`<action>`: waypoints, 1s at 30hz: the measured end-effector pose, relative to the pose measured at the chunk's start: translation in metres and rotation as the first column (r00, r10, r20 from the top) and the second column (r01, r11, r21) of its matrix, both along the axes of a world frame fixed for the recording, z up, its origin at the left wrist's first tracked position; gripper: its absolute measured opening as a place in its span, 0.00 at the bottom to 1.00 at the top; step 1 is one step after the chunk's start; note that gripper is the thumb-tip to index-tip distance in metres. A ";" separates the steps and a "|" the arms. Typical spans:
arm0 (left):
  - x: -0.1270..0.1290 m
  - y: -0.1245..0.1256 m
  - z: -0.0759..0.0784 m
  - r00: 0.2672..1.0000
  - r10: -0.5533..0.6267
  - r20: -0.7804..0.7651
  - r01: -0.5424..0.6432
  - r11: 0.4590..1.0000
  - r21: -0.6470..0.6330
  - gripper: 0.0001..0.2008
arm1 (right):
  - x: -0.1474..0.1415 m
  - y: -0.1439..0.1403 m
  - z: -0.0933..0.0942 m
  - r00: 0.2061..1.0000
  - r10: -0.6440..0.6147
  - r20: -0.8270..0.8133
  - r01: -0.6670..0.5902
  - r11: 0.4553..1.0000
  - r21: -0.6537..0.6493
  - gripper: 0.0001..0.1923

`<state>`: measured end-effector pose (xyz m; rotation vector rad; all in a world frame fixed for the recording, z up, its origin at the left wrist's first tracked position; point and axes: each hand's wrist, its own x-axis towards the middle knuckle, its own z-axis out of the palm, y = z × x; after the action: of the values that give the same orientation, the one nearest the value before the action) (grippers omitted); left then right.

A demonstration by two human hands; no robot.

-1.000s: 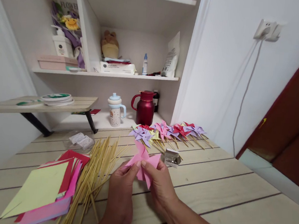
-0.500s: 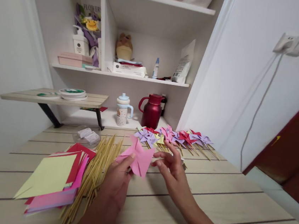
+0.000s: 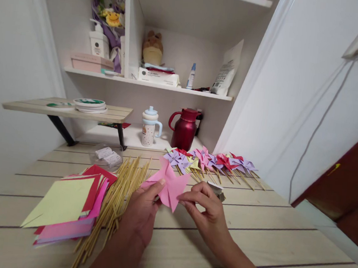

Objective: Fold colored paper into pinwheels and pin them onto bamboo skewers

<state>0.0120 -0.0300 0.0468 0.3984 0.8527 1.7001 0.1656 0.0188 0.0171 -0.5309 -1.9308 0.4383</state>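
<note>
Right hand (image 3: pixel 208 207) closes up since half a second ago: then fingers spread off the paper, now thumb and fingertips drawn together at the right edge of the pink folded-paper pinwheel (image 3: pixel 171 187). Head view, only view: left hand (image 3: pixel 142 211) is clamped on the pinwheel, thumb on its front face, holding it tilted above the pale slatted wooden table (image 3: pixel 266 241). Hands apart. Can't tell if the right fingertips pinch the paper or something tiny. Small open grey box (image 3: pixel 216 191) sits just beyond the right hand, partly hidden by it. Loose pile of thin yellowish wooden sticks (image 3: pixel 117 198) lies left of the pinwheel; stack of coloured paper squares, yellow on top (image 3: pixel 63 198), beside the sticks. Row of multicoloured paper pinwheels on sticks (image 3: pixel 202 157) lies at the back, near the dark-red handled jug (image 3: pixel 184 130).
</note>
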 end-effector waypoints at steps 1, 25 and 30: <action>0.001 0.000 0.000 1.000 -0.011 -0.003 0.011 1.000 0.006 0.11 | 0.001 0.000 0.001 1.000 -0.012 -0.015 0.012 0.999 -0.032 0.10; 0.012 -0.006 0.001 0.992 -0.069 -0.103 0.078 0.994 0.083 0.14 | -0.001 -0.006 0.008 0.985 -0.117 -0.124 0.093 0.979 -0.183 0.04; 0.013 -0.007 -0.006 0.977 -0.079 -0.197 0.095 0.993 0.074 0.09 | -0.001 -0.009 0.009 0.965 -0.213 -0.154 0.180 0.962 -0.204 0.04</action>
<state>0.0251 -0.0373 0.0407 0.6569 0.8936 1.6370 0.1651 0.0096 0.0263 -0.7750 -1.6585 0.5240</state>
